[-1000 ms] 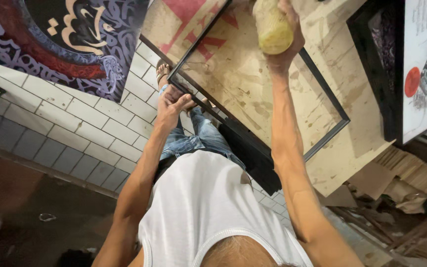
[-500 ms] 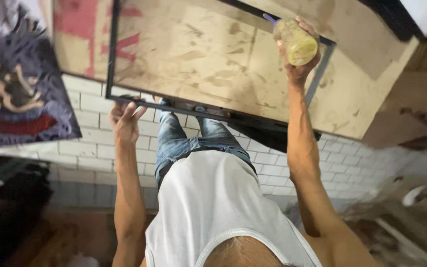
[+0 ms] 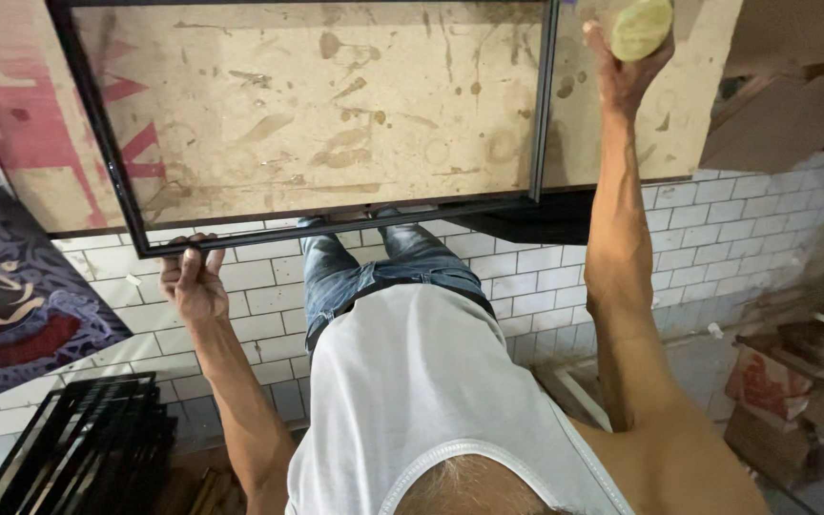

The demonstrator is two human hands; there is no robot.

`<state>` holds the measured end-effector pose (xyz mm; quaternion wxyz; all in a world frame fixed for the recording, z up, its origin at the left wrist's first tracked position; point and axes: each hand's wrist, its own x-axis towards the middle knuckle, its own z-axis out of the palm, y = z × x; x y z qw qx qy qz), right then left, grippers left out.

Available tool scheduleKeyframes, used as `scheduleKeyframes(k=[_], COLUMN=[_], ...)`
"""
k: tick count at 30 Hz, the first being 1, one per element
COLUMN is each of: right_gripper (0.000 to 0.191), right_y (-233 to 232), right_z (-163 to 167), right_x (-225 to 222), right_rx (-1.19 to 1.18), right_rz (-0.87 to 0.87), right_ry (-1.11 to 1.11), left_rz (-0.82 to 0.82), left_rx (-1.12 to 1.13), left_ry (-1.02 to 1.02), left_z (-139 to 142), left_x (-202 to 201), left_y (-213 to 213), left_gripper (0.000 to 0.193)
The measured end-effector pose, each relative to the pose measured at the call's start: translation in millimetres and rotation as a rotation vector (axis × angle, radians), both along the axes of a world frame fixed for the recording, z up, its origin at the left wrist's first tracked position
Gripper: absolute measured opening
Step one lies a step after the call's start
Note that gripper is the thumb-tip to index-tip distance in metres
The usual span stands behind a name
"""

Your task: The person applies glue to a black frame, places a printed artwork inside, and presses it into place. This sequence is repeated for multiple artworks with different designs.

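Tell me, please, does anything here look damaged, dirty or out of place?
Yes. The board behind the black frame is blotched with brown stains and smears. The left hand grips the frame's lower edge; the right hand holds a yellowish sponge. Crumpled cardboard lies at the right.

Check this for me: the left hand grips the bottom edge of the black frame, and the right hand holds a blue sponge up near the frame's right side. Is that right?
Not quite. The sponge in the right hand is yellowish, not blue, as the head view shows. The rest stands: the left hand grips the bottom edge of the black frame, and the right hand holds the sponge up near the frame's right side.
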<state>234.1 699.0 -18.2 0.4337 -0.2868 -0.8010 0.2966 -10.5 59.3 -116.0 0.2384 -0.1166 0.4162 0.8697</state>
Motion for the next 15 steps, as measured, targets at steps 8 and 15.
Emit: scheduleKeyframes(k=[8, 15], right_gripper=[0.048, 0.042], right_y=[-40.2, -128.8], right_z=[32.7, 63.4], right_x=[-19.4, 55.2], right_rx=[0.313, 0.265], right_rz=[0.432, 0.358], right_ry=[-0.355, -0.62], left_rz=[0.056, 0.087], left_rx=[0.036, -0.01], left_ry=[0.001, -0.005], left_z=[-2.5, 12.8], left_x=[8.1, 13.4], left_y=[7.5, 20.4], left_gripper=[0.021, 0.018])
